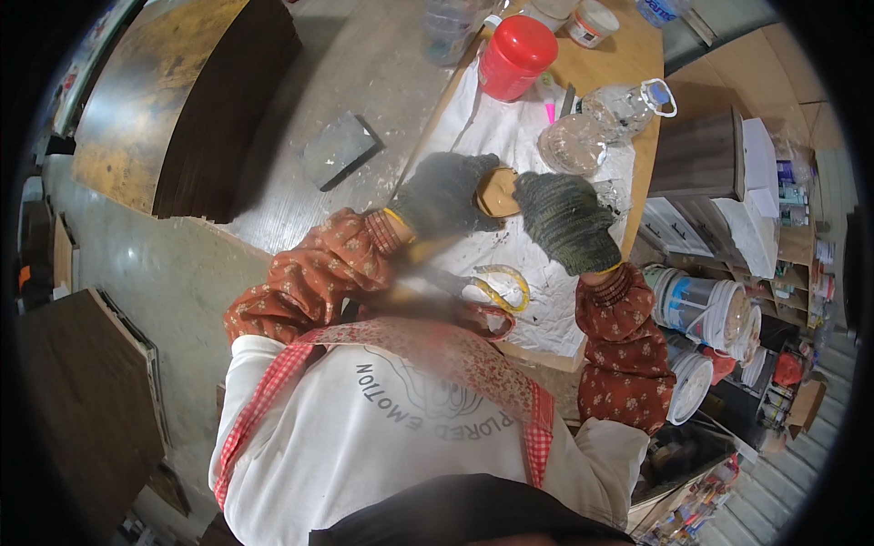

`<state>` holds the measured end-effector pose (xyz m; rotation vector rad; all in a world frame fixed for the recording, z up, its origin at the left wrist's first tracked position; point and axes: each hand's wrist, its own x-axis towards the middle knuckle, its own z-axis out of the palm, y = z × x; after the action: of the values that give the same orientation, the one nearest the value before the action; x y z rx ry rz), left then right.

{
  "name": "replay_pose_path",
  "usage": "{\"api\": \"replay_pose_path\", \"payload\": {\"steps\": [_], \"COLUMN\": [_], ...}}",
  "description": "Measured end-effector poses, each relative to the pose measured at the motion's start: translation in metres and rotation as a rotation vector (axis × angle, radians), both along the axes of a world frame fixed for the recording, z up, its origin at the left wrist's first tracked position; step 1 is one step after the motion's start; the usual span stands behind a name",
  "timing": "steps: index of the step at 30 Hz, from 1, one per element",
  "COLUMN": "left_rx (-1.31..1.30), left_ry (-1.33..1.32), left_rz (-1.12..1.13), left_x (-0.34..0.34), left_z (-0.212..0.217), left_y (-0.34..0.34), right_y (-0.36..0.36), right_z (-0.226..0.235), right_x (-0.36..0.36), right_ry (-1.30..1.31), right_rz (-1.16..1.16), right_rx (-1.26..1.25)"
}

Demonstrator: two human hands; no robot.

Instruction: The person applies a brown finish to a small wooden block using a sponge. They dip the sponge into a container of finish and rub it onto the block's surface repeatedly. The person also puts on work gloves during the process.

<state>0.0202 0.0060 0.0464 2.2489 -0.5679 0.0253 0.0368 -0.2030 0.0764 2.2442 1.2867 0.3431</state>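
Both my hands wear dark grey knit gloves, over a white cloth [546,318] on the table. My left hand [446,196] is closed around the side of a small round container [497,192] with smooth tan paste in it. At the container's right rim is my right hand [566,223], its fingers curled inward; whether it grips anything besides the rim is hidden. Closer to my body, yellow and red looped handles [510,289] lie on the cloth. Beyond my hands stand a red lidded jar [519,59] and a clear plastic bottle [578,141] with a handle.
A grey rectangular block [339,150] lies left of the cloth. A pink-tipped tube [550,107] is beside the red jar, with a white tub [592,25] farther back. Several buckets [701,309] stand at the right. A large wooden panel piece [173,100] sits at far left.
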Motion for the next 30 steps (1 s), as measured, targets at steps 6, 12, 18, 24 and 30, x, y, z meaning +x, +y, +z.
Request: {"api": "replay_pose_path", "payload": {"steps": [6, 12, 18, 24, 30], "left_rx": [0.022, 0.028, -0.014, -0.055, -0.061], "left_ry": [0.016, 0.008, -0.034, 0.009, 0.015], "left_rz": [0.102, 0.075, 0.094, 0.111, 0.096], "left_x": [-0.004, -0.002, -0.004, -0.004, -0.004], "left_z": [-0.004, -0.011, -0.005, -0.008, -0.014], "left_y": [0.0, -0.002, 0.001, 0.001, 0.0], "right_y": [-0.012, -0.013, -0.006, 0.001, 0.003], "right_z": [-0.026, -0.035, -0.003, 0.001, -0.002], "right_x": [0.011, 0.007, 0.009, 0.007, -0.001], "right_ry": [0.085, 0.632, 0.323, 0.024, -0.471], "right_rz": [0.04, -0.021, -0.012, 0.061, 0.124], "right_rx": [0.215, 0.763, 0.229, 0.088, -0.181]}}
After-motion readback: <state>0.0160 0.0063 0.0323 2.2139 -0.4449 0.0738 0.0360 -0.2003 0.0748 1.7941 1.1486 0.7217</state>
